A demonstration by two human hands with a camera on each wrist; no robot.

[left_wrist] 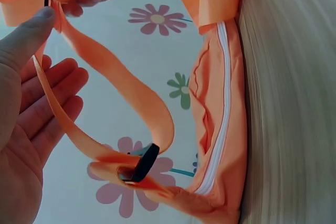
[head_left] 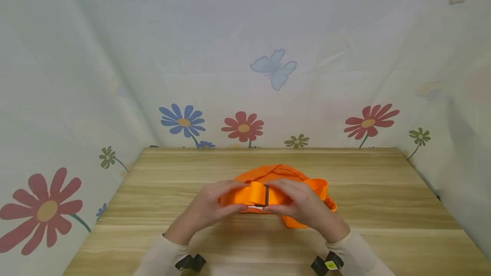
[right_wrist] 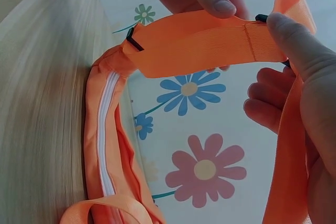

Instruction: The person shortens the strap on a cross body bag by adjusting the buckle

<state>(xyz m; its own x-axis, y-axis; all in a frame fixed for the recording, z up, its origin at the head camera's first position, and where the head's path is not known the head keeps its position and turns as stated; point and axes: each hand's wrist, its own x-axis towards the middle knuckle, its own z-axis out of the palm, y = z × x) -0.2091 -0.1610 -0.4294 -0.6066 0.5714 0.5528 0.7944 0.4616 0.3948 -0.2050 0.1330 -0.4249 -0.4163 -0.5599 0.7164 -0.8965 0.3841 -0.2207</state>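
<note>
An orange waist bag (head_left: 281,173) with a white zipper (right_wrist: 106,129) lies on the wooden table, behind both hands. Its orange webbing strap (head_left: 238,196) is held up in front of the bag, threaded through a black slider buckle (head_left: 267,195). My left hand (head_left: 209,205) pinches the strap between thumb and fingers, to the left of the slider. From the other side my right hand (head_left: 303,205) pinches the strap at the slider, its thumb against the slider's edge in the right wrist view. A second black buckle (left_wrist: 146,162) sits lower on the strap loop in the left wrist view.
More loose strap (head_left: 320,186) curls at the bag's right side. The wood-grain table (head_left: 172,165) ends at a white cloth backdrop (head_left: 215,54) printed with flowers and butterflies. Similar cloth hangs at the left and right. Each wrist wears a small black device (head_left: 190,262).
</note>
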